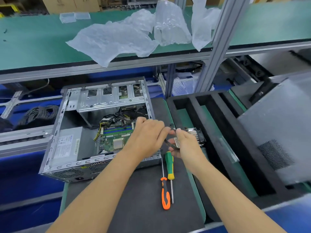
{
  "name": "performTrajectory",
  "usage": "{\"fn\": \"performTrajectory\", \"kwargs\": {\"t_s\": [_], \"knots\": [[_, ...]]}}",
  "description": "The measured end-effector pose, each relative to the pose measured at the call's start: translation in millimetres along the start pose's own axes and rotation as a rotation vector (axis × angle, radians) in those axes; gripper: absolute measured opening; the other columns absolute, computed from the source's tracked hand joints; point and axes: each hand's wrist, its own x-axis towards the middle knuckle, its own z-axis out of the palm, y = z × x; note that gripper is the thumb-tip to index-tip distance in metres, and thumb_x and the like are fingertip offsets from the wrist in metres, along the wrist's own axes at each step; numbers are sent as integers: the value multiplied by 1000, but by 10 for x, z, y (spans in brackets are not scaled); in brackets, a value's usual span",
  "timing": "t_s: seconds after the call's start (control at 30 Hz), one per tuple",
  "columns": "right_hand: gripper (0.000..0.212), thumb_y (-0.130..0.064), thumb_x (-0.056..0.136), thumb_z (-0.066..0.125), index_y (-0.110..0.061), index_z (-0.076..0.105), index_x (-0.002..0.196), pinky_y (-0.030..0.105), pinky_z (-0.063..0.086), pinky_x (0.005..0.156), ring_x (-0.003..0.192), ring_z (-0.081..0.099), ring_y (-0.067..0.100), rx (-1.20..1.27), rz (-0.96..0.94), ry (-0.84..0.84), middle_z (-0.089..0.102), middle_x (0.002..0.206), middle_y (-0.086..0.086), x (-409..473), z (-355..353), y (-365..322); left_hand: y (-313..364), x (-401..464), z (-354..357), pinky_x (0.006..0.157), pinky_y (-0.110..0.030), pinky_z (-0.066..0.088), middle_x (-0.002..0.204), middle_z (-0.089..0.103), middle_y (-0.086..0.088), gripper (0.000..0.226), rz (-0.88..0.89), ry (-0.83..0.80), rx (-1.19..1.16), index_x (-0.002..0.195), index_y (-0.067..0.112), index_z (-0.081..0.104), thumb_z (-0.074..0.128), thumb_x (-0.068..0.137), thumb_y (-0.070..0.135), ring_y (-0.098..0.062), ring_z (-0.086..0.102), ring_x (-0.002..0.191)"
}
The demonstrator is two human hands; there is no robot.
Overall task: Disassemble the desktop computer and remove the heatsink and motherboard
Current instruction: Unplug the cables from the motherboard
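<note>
Open case [94, 132] on its side on a dark mat [134, 199], left of centre. Inside: board [116, 138] still seated, bare CPU [118, 144] showing, blue and green slots behind it, cables bunched above; PSU [67, 145] at the left.

Heatsink [196, 135] out of the case, up off the mat just right of the case's right wall and above the near edge of a black foam tray [217, 132]. Right hand [186, 145] curled around its near side, gripping it. Left hand [148, 133] over the case's right edge, fingertips reaching across to a thin black cable [168, 142] that loops off the heatsink; appears to pinch it, though the exact finger hold is hard to make out.

Below the hands on the mat: green-and-yellow screwdriver [169, 167] and orange-and-black screwdriver [165, 195], side by side, nearly touching. Grey side panel [277, 132] at the far right. Crumpled clear plastic bags [134, 34] on the green shelf [33, 44] above.
</note>
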Motion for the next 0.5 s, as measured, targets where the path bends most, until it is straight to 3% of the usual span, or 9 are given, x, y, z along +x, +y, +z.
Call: {"fn": "performTrajectory", "kwargs": {"t_s": [0.07, 0.13, 0.2, 0.27, 0.33, 0.4, 0.5], "knots": [[48, -56, 95, 43, -15, 68, 101, 28, 50, 52, 60, 62, 17, 272, 168, -180, 68, 86, 13, -42, -153, 15, 134, 103, 69, 75, -39, 34, 59, 30, 10, 35, 48, 12, 4, 65, 27, 32, 37, 100, 32, -16, 31, 59], [57, -66, 81, 56, -17, 69, 107, 25, 50, 53, 66, 64, 18, 380, 216, -362, 68, 93, 13, -67, -336, 60, 265, 208, 145, 74, -38, 33, 58, 30, 10, 36, 92, -23, 27, 64, 24, 35, 35, 99, 32, -16, 31, 57], [53, -53, 79, 68, -16, 65, 117, 19, 49, 52, 64, 59, 12, 385, 184, -467, 66, 102, 12, -59, -505, 117, 387, 312, 245, 74, -41, 36, 58, 31, 9, 36, 128, -49, -19, 63, 21, 35, 37, 99, 30, -18, 34, 56], [45, -29, 87, 69, -8, 56, 125, 14, 43, 49, 60, 49, 7, 353, 150, -498, 60, 98, 10, -19, -646, 163, 483, 402, 336, 73, -46, 40, 59, 35, 8, 36, 160, -64, -96, 65, 21, 34, 44, 99, 23, -21, 38, 57], [31, -11, 89, 66, -7, 54, 117, 14, 36, 45, 56, 42, 6, 325, 135, -461, 54, 78, 2, 48, -750, 233, 516, 449, 430, 68, -49, 44, 62, 43, 3, 33, 171, -78, -151, 66, 19, 42, 52, 97, 17, -25, 43, 60], [24, -3, 88, 62, -9, 53, 110, 17, 32, 42, 51, 39, 9, 279, 141, -321, 48, 66, -2, 140, -809, 328, 476, 457, 525, 70, -51, 44, 71, 53, -2, 25, 116, -91, -178, 73, 12, 57, 54, 97, 16, -27, 47, 70], [20, -18, 87, 61, -15, 54, 105, 21, 40, 51, 52, 47, 13, -116, 107, -69, 58, 72, -2, 315, -804, 512, 351, 451, 605, 83, -46, 42, 86, 60, 3, 17, -27, -56, -266, 89, 14, 64, 53, 99, 22, -25, 47, 87]]}}
